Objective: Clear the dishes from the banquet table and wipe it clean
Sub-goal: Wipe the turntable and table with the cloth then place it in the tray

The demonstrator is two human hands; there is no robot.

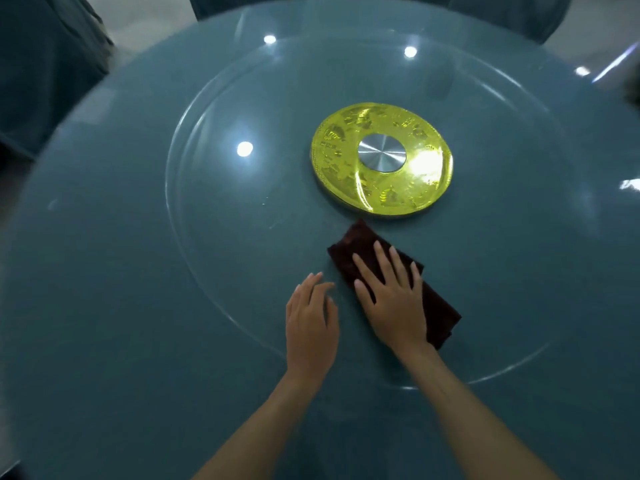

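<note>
Cloth [360,244] lies flat under right hand [393,299].

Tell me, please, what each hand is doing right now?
Left hand: open, flat on the glass, holding nothing.
Right hand: open, pressed flat on the cloth, not gripping it.

One round teal-covered table [104,306] carries one clear glass turntable [214,244] on one embossed gold disc with a silver hub [381,157]. One folded dark maroon cloth [360,244] lies on the glass. Two bare hands show: one left hand [311,323] and one right hand [394,299].
</note>
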